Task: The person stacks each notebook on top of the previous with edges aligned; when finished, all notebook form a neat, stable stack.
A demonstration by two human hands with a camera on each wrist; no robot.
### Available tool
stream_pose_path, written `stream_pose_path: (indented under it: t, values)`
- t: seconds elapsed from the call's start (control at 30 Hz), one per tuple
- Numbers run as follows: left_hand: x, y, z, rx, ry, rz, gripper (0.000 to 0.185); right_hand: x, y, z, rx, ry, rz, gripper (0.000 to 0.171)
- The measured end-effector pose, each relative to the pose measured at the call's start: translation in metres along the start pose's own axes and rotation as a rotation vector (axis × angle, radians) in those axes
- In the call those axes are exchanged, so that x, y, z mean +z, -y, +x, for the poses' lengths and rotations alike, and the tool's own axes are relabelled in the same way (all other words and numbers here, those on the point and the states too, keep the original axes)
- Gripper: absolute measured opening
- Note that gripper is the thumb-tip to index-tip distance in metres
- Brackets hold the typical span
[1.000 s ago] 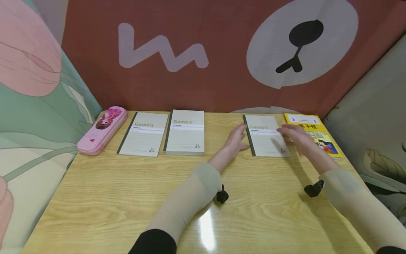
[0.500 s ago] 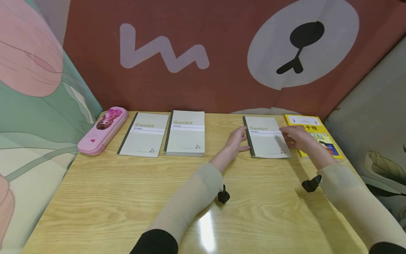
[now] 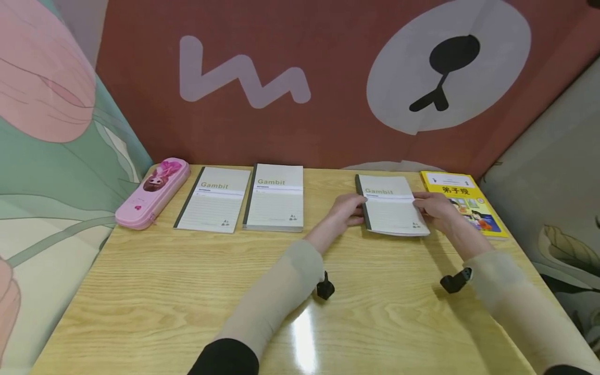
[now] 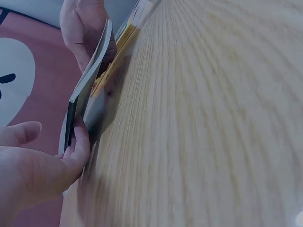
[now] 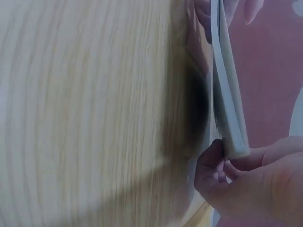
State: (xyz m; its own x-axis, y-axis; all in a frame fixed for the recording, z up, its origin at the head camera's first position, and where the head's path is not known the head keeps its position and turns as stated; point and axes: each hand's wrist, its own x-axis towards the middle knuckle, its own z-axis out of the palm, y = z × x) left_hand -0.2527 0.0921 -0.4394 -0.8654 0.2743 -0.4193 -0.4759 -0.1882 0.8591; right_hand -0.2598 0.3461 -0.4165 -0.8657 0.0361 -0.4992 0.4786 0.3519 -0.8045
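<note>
Notebook, grey-covered and dark-spined, raised just clear of the wooden table toward its far right, between a yellow picture book and two matching notebooks. Left hand pinches the spine edge, thumb above and fingers curled beneath; right hand pinches the opposite edge likewise, thumb on top. Gripping both long edges probably keeps the thin cover level and unbent. A pink pencil case lies at far left.
</note>
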Motion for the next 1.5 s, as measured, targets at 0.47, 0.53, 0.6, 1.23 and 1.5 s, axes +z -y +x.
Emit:
stream_pose_path:
  t: [0.47, 0.53, 0.6, 1.23, 1.5]
  values:
    - [-0.038, -0.029, -0.025, 0.168, 0.002, 0.138, 0.048, 0.047, 0.029, -0.017, -0.121, -0.053, 0.206, 0.062]
    - [-0.048, -0.036, -0.033, 0.190, 0.002, 0.177, 0.047, 0.056, 0.035, -0.019, -0.137, -0.039, 0.266, 0.061]
    - [-0.060, -0.042, -0.040, 0.207, -0.015, 0.225, 0.047, 0.067, 0.043, -0.022, -0.157, -0.021, 0.310, 0.060]
    - [-0.156, -0.077, -0.092, 0.265, -0.228, 0.334, 0.048, 0.168, 0.092, -0.026, -0.250, 0.087, 0.575, 0.049]
    - [-0.191, -0.074, -0.104, 0.226, -0.275, 0.308, 0.049, 0.206, 0.098, -0.025, -0.266, 0.114, 0.614, 0.045]
